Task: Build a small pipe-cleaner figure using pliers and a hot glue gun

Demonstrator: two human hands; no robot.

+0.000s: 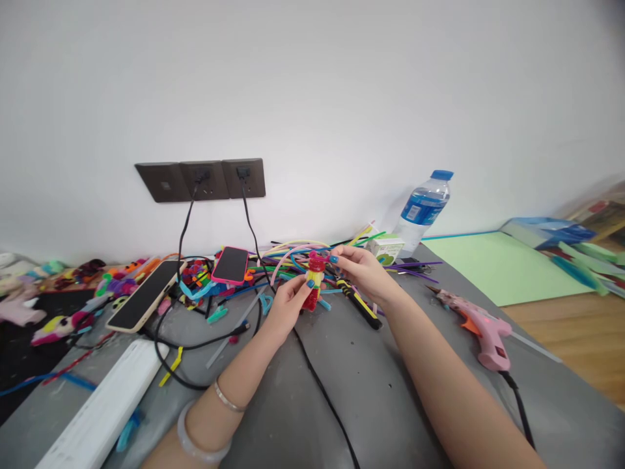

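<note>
A small pipe-cleaner figure (314, 280), red with a yellow middle, is held upright above the grey table (342, 391). My left hand (288, 303) grips its body from the left, thumb across the front. My right hand (359, 268) pinches the figure's red top between thumb and forefinger. Behind both hands lies a loose heap of coloured pipe cleaners (293, 257). A yellow-and-black tool (361, 305) rests on the table just under my right hand.
A pink glue gun (481, 329) lies to the right with its cord trailing off. Two phones (230, 265) (144, 296) charge from wall sockets (202, 180). A water bottle (424, 208) and small carton (385, 247) stand near the wall. Finished craft figures (58, 326) crowd the left.
</note>
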